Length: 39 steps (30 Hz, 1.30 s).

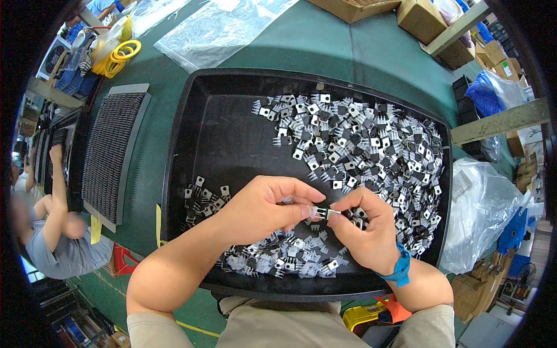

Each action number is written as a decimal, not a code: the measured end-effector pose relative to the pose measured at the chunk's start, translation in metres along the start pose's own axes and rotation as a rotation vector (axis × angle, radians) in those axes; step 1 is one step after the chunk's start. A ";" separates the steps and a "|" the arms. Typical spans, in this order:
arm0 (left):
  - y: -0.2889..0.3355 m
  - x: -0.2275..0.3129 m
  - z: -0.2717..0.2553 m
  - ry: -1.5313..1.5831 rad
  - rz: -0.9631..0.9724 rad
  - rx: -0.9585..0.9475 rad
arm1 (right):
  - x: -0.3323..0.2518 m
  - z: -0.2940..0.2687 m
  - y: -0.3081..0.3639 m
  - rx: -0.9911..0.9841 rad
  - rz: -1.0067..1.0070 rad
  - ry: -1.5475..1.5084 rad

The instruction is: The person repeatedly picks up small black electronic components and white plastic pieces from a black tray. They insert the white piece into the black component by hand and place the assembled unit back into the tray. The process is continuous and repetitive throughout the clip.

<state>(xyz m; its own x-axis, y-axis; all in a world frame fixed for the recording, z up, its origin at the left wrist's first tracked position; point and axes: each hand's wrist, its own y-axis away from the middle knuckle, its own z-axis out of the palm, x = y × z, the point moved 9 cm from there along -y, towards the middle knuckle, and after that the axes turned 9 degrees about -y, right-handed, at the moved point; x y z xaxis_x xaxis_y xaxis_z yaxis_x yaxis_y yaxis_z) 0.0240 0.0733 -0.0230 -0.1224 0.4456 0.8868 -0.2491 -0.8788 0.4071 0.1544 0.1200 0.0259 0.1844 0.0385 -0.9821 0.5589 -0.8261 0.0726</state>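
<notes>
Over the front middle of a black tray point(169, 168), my two hands meet. My left hand point(264, 203) pinches a small whitish translucent plastic piece point(314, 213) between thumb and fingertips. Against it, the thumb and forefinger of my right hand point(368, 232) grip a small transistor point(332, 214) with a black body and metal tab. The transistor's legs point toward the plastic piece; whether they are inside it I cannot tell. A large heap of transistors point(371, 145) fills the tray's right side. Below my hands lie whitish plastic pieces point(243, 264) mixed with transistors.
A smaller cluster of transistors point(203, 197) sits at the tray's left. Beyond it, a grey board point(130, 145) carries dense rows of dark parts. Clear plastic bags point(217, 35) lie behind the tray. Cardboard boxes point(420, 26) stand far right. A co-worker point(52, 232) sits at left.
</notes>
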 end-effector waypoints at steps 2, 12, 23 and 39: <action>0.000 0.001 0.001 -0.040 0.008 -0.009 | 0.000 0.001 0.000 0.013 -0.011 -0.013; 0.002 0.002 0.000 -0.096 -0.025 0.025 | -0.004 0.003 -0.002 -0.024 -0.068 0.041; 0.001 -0.006 0.003 -0.173 -0.091 -0.047 | 0.036 0.007 0.003 0.002 0.455 -0.426; 0.006 0.015 -0.034 -0.105 0.188 0.288 | -0.042 0.027 -0.056 -0.030 -0.400 0.489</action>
<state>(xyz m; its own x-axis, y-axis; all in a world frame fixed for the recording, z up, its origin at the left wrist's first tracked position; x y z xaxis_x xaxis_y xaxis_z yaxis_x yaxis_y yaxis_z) -0.0120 0.0805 -0.0149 -0.0376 0.2648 0.9636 0.0516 -0.9624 0.2665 0.0942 0.1495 0.0582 0.3006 0.5997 -0.7416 0.6823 -0.6785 -0.2721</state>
